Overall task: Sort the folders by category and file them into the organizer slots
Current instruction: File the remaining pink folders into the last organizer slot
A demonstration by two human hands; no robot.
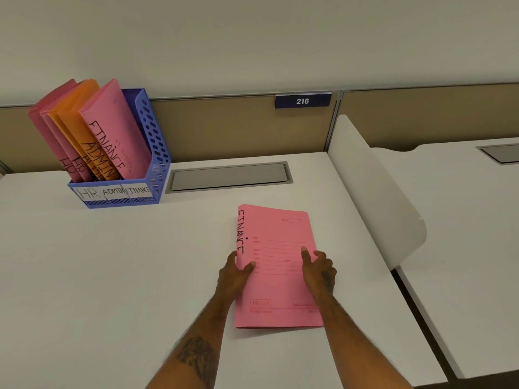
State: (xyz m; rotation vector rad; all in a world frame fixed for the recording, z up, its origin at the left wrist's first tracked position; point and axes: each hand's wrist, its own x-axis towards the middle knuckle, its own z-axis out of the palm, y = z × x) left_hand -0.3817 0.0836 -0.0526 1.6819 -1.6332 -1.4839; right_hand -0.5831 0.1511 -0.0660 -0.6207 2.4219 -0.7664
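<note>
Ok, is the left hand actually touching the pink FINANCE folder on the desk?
Touching. The head view shows the left hand gripping the FINANCE folder at its spine edge, with the thumb lying on the cover.

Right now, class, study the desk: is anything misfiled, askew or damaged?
Nothing stands out. The filed folders lean left in the blue organizer, but their order matches its labels. The left hand and right hand grip the loose FINANCE folder on the desk.

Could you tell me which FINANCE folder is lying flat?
The pink folder flat on the desk; the other FINANCE folder stands in the blue organizer.
</note>
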